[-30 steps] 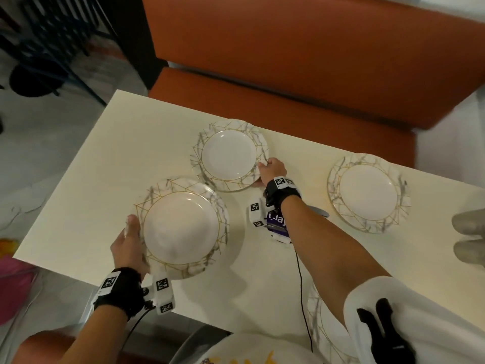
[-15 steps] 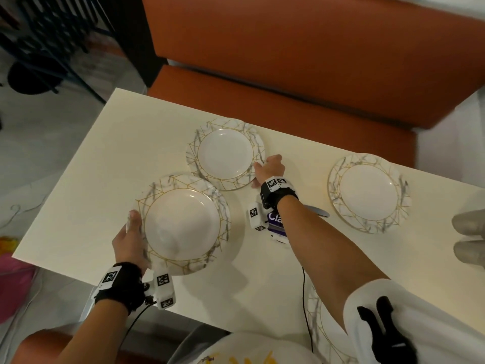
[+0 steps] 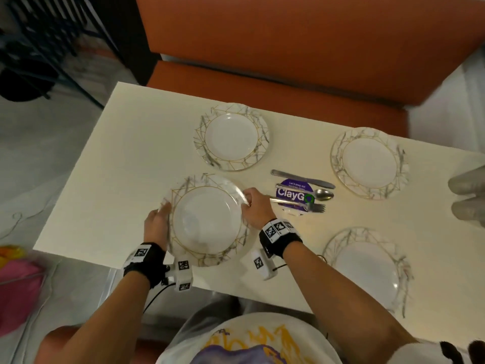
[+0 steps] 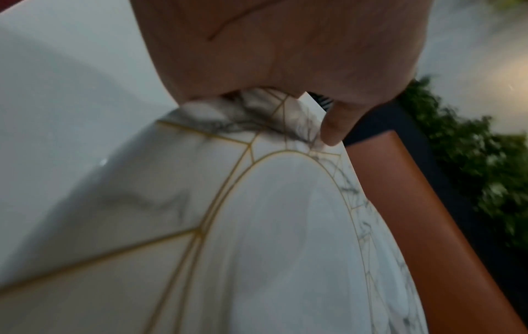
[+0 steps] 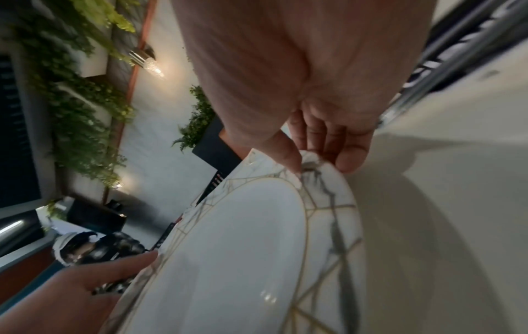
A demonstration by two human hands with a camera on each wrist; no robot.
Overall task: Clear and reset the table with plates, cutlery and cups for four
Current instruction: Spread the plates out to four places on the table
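Head view looks steeply down; wrist views (very close) share the plate (image 3: 207, 222).

Orange bench (image 3: 301, 48) beyond the table, purple ClayGo sticker (image 3: 292, 194), pink bag (image 3: 18, 287).

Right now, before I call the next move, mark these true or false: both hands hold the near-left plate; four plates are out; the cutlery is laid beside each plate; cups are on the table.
1. Both the left hand and right hand hold the near-left plate. True.
2. Four plates are out. True.
3. Cutlery lies beside each plate. False: the cutlery lies bunched mid-table.
4. Cups are on the table. False: none visible.
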